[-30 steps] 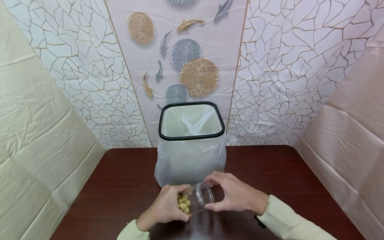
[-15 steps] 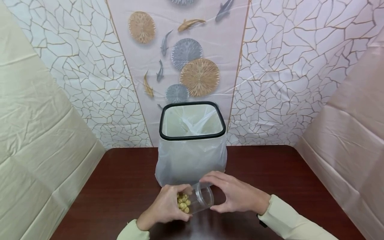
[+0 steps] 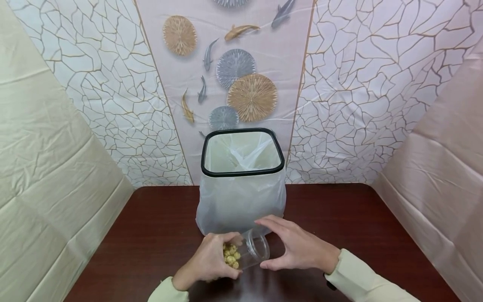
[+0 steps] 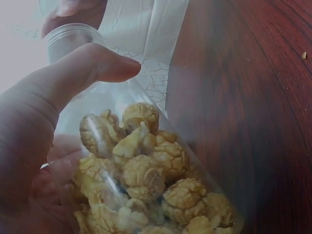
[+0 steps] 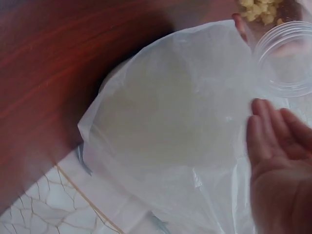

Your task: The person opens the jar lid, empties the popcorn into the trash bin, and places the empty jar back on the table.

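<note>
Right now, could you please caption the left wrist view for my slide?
Left hand gripping a clear jar of golden popcorn, with the dark red tabletop alongside.

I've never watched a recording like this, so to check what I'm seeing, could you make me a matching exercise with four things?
1. popcorn
2. clear jar
3. bin rim
4. tabletop

A. black
B. gripped by the left hand
C. dark reddish brown
D. inside a see-through container

Right pairs: 1-D, 2-B, 3-A, 4-C
</note>
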The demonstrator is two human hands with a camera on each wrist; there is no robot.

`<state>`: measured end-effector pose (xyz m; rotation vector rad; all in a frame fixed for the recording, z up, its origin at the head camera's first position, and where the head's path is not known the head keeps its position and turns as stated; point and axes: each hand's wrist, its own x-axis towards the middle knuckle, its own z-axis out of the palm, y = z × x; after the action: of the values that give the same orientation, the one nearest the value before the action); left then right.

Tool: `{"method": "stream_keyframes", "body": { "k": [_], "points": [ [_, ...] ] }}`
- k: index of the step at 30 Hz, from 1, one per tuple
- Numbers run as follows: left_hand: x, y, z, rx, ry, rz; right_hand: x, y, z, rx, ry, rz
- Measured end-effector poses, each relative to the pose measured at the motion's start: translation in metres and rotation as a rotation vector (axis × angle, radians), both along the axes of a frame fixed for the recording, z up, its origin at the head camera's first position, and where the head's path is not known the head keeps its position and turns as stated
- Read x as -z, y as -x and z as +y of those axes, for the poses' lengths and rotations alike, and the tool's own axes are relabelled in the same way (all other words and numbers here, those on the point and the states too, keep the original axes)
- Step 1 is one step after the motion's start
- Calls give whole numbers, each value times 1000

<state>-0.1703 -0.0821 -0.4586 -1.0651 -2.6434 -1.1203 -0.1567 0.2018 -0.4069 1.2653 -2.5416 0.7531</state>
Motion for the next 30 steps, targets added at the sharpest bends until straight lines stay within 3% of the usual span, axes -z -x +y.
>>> {"method": "stream_keyframes", "body": {
  "k": [3, 8, 23, 30],
  "points": [
    [0, 0, 0, -2, 2, 0, 1, -1, 0, 67, 26, -66],
    [0, -1, 1, -4, 4, 6, 5, 0, 1, 115, 72, -92],
    [2, -2, 3, 10, 22, 15, 10, -3, -6, 124, 92, -161],
    [0, -1, 2, 10, 33, 7, 11, -1, -6, 72, 95, -143]
  ]
}}
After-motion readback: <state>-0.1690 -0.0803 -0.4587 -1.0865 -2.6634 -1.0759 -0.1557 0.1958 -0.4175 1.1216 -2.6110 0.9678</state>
